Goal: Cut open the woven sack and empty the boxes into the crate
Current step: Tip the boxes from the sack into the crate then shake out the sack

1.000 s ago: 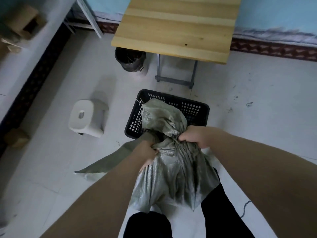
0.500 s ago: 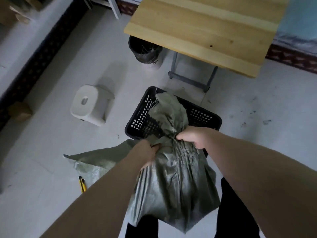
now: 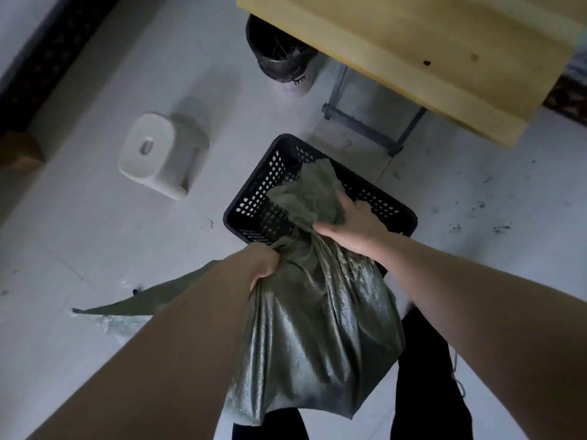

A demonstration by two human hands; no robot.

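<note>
A: Two hands on the woven sack [image 3: 317,328]: left hand [image 3: 265,265] is clamping the bunched neck, right hand [image 3: 352,223] is lying flat, fingers spread, on the mouth end.
B: Where's that end sitting?
A: Inside the black perforated crate [image 3: 254,198], so boxes are probably dropping straight in (none showing).
B: Why the neck grip?
A: Likely lifting the body, tipping contents forward.

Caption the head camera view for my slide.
Left hand grips woven sack; right hand rests on its end over the black crate.
</note>
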